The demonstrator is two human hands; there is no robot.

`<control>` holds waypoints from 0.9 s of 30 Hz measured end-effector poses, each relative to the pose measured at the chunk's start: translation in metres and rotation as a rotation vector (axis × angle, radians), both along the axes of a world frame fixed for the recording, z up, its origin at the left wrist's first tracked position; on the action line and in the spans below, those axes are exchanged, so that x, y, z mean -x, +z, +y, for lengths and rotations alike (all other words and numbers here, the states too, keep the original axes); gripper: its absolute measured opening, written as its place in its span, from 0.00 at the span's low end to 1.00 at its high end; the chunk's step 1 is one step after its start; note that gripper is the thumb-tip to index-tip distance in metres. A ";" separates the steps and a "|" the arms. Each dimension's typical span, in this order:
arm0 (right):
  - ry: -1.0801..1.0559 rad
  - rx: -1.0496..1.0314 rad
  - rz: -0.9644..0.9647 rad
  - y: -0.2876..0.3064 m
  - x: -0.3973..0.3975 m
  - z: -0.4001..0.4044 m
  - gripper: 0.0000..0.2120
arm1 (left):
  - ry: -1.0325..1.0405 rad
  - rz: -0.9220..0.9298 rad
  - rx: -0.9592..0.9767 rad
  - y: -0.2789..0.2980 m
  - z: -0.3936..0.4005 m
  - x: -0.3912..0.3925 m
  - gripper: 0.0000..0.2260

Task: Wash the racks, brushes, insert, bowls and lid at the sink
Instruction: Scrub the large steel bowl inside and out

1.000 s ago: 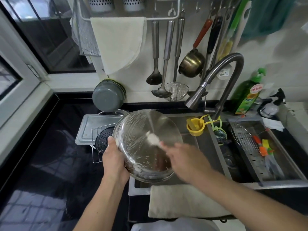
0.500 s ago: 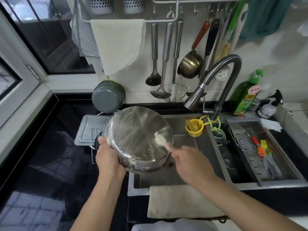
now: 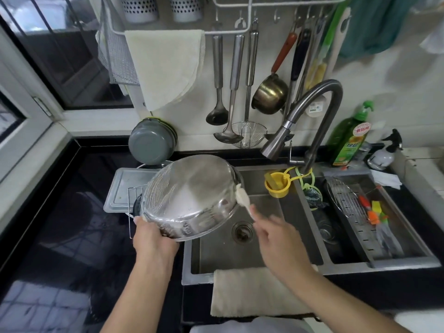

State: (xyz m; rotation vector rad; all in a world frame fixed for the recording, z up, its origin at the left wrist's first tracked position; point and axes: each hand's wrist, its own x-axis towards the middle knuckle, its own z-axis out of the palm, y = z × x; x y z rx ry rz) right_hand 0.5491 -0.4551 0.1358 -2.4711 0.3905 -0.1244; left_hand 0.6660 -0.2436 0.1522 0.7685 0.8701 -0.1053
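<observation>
Over the sink point(image 3: 269, 258), the brush point(image 3: 242, 195) has reached the bowl point(image 3: 189, 193) rim.

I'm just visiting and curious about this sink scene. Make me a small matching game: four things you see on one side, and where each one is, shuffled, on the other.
Things:
1. steel bowl
2. yellow cup
3. green soap bottle
4. cream towel

Places:
A. hanging from the wall rack
B. held tilted over the sink by the left hand
C. standing on the counter right of the faucet
D. hanging at the sink divider, below the faucet

Pairs: 1-B, 2-D, 3-C, 4-A
</observation>
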 end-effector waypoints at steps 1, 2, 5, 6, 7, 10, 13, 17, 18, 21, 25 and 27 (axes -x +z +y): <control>0.070 -0.026 -0.015 0.004 0.008 0.012 0.24 | 0.019 0.007 0.016 -0.001 0.002 -0.001 0.16; 0.112 -0.079 -0.056 0.010 0.016 0.026 0.24 | 0.041 0.015 0.023 -0.001 0.003 -0.003 0.15; -0.015 -0.138 -0.119 0.007 -0.004 0.018 0.22 | 0.061 0.030 0.060 -0.002 0.001 -0.004 0.15; -0.088 -0.156 -0.110 0.007 -0.014 0.013 0.22 | 0.051 0.030 0.053 -0.003 0.000 -0.003 0.16; -0.117 -0.168 -0.092 0.010 -0.018 0.015 0.22 | 0.042 0.029 0.045 -0.002 -0.001 -0.001 0.17; -0.053 -0.230 -0.002 0.015 0.010 0.040 0.23 | 0.008 -0.030 -0.018 0.005 -0.001 0.007 0.19; -0.071 -0.366 0.053 0.021 -0.002 0.035 0.21 | -0.070 -0.118 -0.091 0.010 0.001 0.011 0.19; -0.295 -0.538 0.084 0.028 -0.037 -0.001 0.20 | -0.149 -0.175 -0.217 -0.001 0.015 0.007 0.18; -0.284 -0.560 0.109 0.028 -0.030 -0.001 0.20 | -0.159 -0.184 -0.238 -0.002 0.019 0.003 0.18; -0.212 -0.706 0.149 0.037 -0.005 0.007 0.19 | -0.193 -0.209 -0.245 0.004 0.029 -0.003 0.15; -0.277 -0.669 0.131 0.036 -0.038 -0.023 0.17 | -0.284 -0.215 -0.278 0.007 0.030 -0.002 0.16; -0.220 -0.589 0.113 0.038 -0.036 -0.025 0.17 | -0.346 -0.231 -0.300 0.008 0.034 -0.003 0.19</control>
